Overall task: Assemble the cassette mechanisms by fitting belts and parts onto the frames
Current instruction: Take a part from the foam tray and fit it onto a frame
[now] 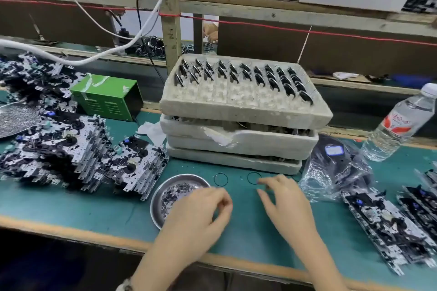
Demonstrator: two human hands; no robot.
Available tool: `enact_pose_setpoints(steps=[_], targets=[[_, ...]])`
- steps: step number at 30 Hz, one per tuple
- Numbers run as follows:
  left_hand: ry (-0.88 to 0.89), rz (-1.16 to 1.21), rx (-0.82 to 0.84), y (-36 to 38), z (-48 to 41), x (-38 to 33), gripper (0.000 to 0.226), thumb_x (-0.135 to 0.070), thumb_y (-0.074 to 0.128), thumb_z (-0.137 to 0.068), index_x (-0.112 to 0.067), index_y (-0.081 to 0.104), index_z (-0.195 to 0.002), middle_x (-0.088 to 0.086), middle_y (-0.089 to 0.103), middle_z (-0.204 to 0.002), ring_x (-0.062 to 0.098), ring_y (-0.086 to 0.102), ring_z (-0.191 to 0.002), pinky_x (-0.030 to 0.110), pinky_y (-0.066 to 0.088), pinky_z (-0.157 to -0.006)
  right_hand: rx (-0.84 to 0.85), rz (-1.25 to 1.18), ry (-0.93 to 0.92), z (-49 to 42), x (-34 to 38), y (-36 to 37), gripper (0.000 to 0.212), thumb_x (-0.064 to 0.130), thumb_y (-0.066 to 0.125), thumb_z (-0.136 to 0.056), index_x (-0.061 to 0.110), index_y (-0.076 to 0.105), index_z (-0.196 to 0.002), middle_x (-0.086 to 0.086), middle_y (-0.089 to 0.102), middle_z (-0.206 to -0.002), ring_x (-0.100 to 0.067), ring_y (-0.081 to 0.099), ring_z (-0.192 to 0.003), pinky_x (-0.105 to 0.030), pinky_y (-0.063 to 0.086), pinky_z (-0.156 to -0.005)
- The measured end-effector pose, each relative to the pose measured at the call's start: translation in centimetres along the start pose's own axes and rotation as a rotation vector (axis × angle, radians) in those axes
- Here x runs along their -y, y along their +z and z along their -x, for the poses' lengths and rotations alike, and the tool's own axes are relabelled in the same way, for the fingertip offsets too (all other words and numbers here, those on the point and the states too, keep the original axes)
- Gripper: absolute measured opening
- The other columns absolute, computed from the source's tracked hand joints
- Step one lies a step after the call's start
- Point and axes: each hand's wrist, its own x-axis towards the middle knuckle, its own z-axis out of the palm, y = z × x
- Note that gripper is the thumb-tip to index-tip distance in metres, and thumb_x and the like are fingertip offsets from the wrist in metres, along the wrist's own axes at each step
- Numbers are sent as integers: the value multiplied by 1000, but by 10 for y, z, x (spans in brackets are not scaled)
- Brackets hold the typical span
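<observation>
A single wide-angle view, worn on the person's head, looks forward and down across the green table [113, 208] from its near edge. Both forearms enter at 6 o'clock, with the left hand [201, 212] and right hand [286, 201] close beneath the lens. The stacked foam trays [236, 108] stand farther off toward 12 o'clock, and the wooden rail [283, 14] beyond them bows with the lens's curve.

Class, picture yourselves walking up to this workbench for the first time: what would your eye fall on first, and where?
A stack of white foam trays sits mid-bench, its top tray lined with rows of dark wheels. Heaps of cassette mechanism frames crowd the left side. In front, the left hand hovers by a metal dish of tiny parts while the right hand reaches to a thin black belt.
</observation>
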Motion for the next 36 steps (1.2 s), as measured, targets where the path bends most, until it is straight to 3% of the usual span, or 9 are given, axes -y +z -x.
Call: enact_pose_setpoints(steps=[3, 5, 10, 15, 21, 25, 28, 32, 36], targets=[[-36, -263, -237, -8, -21, 4, 18, -42, 43, -101, -32, 58, -106, -16, 57, -101, 6, 47, -102, 27, 43, -77, -77, 205, -79, -21, 12, 9, 14, 18, 78, -81, 15, 76, -94, -5, 66, -87, -31, 59, -82, -38, 49, -65], [-92, -347, -318, -17, -29, 12, 20, -41, 46, -100, -29, 61, -108, -13, 59, -106, 14, 48, -105, 28, 45, -70, -59, 352, -128, -28, 15, 16, 22, 8, 92, -56, 13, 76, -71, -4, 65, -71, -29, 59, -66, -34, 47, -53], [-215, -605, -463, -44, -31, 39, 22, -21, 75, -83, -3, 65, -92, 14, 61, -89, 33, 52, -83, 33, 36, -52, -178, 495, -239, -28, 13, 24, 36, -11, 84, -34, 9, 60, -51, -7, 53, -54, -27, 53, -53, -30, 41, -47], [-352, -712, -529, -62, -20, 67, 30, -21, 78, -82, 1, 58, -85, 23, 54, -85, 40, 51, -80, 37, 33, -51, -258, 401, -181, -22, 11, 33, 28, -7, 82, -56, 7, 63, -70, -8, 56, -66, -30, 54, -60, -35, 43, -52], [-168, -838, -438, -72, -19, 82, 28, -3, 77, -82, -3, 57, -62, 15, 54, -67, 33, 51, -67, 29, 28, -47, -266, 35, -79, -5, 16, 35, 7, 3, 61, -89, 8, 57, -87, -5, 53, -84, -27, 47, -73, -40, 43, -64], [-129, -789, -538, -90, -20, 89, 26, -8, 68, -93, 1, 58, -70, 17, 54, -72, 33, 49, -69, 33, 34, -44, -296, -140, -63, 9, 13, 35, 8, 2, 64, -90, 9, 61, -87, -3, 55, -87, -23, 45, -78, -40, 45, -71], [-224, -701, -653, -110, -21, 92, 32, -21, 57, -100, 3, 62, -79, 17, 57, -82, 37, 48, -77, 37, 37, -47, -354, -266, -29, 17, 11, 32, 9, 4, 70, -86, 12, 67, -84, 4, 57, -85, -17, 46, -81, -26, 38, -77], [-341, -525, -729, -130, -19, 93, 40, -29, 50, -104, 3, 66, -86, 19, 61, -92, 42, 49, -87, 48, 45, -56, -415, -446, 86, 24, 10, 27, 13, 7, 75, -83, 20, 71, -81, 16, 64, -80, -11, 57, -77, -18, 39, -73], [-212, -306, -704, -138, -11, 67, 39, -31, 52, -102, -4, 67, -79, 11, 59, -83, 39, 53, -86, 52, 45, -71, -419, -611, 272, 31, -1, 24, 12, 16, 74, -85, 27, 73, -80, 15, 69, -78, -5, 56, -67, -12, 39, -65]])
